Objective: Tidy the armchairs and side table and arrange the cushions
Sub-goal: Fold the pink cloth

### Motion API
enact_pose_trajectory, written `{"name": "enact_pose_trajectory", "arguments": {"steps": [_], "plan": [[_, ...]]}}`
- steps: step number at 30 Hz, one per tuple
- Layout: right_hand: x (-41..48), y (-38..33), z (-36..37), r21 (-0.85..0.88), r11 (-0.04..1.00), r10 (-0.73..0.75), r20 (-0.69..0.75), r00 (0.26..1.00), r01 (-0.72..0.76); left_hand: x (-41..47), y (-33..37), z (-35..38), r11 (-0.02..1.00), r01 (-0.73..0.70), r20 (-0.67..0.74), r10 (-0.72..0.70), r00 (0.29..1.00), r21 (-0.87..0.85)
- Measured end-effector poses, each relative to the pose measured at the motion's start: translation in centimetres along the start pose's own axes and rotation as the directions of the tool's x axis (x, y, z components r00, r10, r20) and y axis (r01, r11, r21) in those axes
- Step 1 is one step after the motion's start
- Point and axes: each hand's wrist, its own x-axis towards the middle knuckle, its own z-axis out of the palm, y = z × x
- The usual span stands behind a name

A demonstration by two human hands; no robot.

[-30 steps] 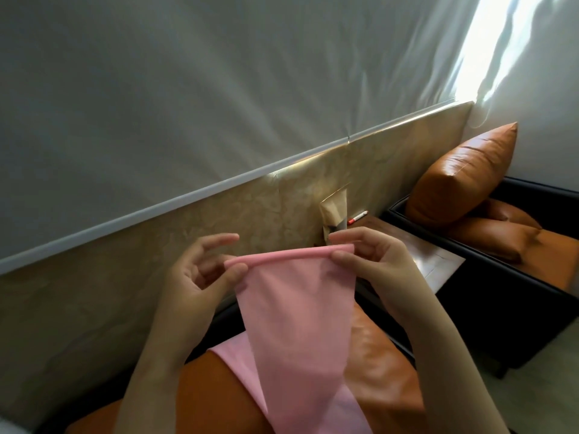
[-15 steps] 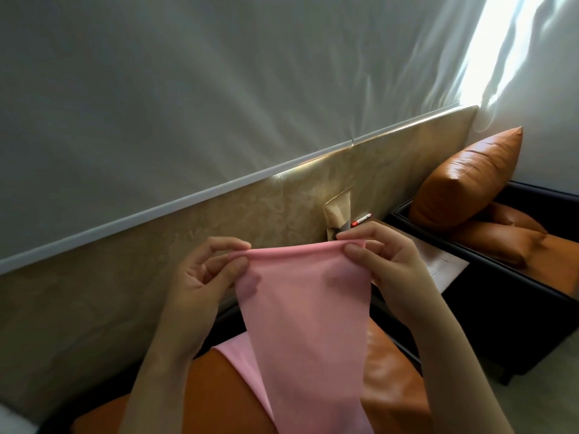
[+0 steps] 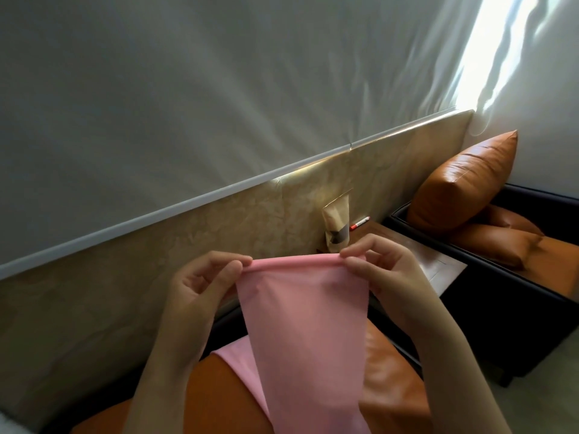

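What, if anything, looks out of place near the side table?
A brown paper pouch and a red-capped pen sit on the side table by the wall; the far armchair's large cushion leans askew on smaller cushions.

pink cloth [image 3: 300, 314] pinched at top edge by left hand [image 3: 200, 286], right hand [image 3: 382, 270]

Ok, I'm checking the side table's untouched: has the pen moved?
No. The pen still lies just right of the paper pouch by the wall.

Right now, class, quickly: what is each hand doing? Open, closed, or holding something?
Left hand: pinches the top edge of the pink cloth.
Right hand: pinches the other end of that edge.
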Motion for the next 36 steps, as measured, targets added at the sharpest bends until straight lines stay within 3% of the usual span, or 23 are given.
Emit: {"name": "enact_pose_trajectory", "arguments": {"steps": [4,15,23,30,36], "plan": [[0.0,0.1,0.1,-0.108,0.994,-0.026,-0.065,0.998,0.019,0.1,0.1,0.6,0.992,-0.007,-0.059,0.015,0.998,0.130],[0.1,-0.2,-0.6,-0.247,0.969,-0.013,-0.072,0.997,-0.005,0.7,-0.3,0.4,0.980,-0.004,0.042,-0.004,0.999,0.197],[0.5,-0.2,-0.3,-0.154,0.987,-0.047,-0.063,0.997,0.037,1.0,-0.7,0.5,0.995,0.077,0.035,-0.080,0.996,0.069],[1.0,-0.2,-0.4,0.082,0.997,0.009,-0.015,1.000,-0.008,1.2,-0.6,0.6,0.990,0.104,0.041,-0.100,0.994,-0.094],[1.2,0.3,-1.0,-0.017,1.000,0.012,0.028,1.000,-0.011,1.2,-1.0,0.2,0.997,0.070,0.048,-0.071,0.996,0.028]]}}
